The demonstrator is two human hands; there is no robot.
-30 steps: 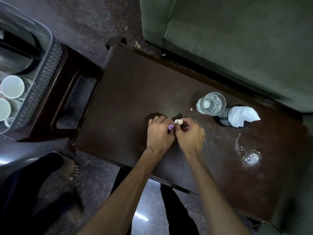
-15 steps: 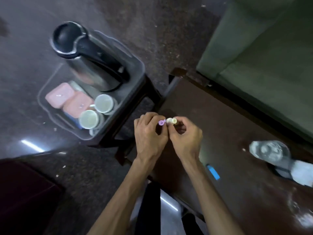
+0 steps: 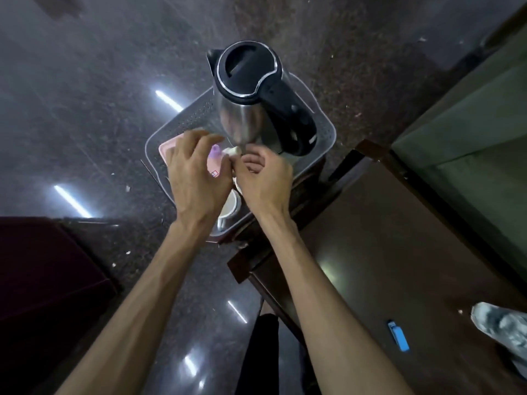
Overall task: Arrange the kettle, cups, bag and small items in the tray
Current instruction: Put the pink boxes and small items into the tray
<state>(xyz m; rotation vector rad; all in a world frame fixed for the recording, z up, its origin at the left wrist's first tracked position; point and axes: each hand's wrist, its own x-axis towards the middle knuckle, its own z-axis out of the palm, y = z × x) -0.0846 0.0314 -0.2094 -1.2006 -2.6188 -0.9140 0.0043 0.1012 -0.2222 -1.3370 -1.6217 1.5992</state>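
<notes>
Both hands hover above the grey tray (image 3: 182, 124): the left hand (image 3: 196, 178), fingers partly spread, pinches a small purple item (image 3: 215, 151); the right hand (image 3: 263, 175), curled, pinches a small cream item (image 3: 231, 151). Far in the tray stands the steel kettle (image 3: 251, 98), just beyond the fingertips. A pink bag (image 3: 165, 146) lies at the tray's left. A released item could, in my judgement, bounce off onto the floor or lodge unseen against the kettle. White cups (image 3: 229, 206) are largely hidden beneath the wrists; the small items are too blurred to identify.
</notes>
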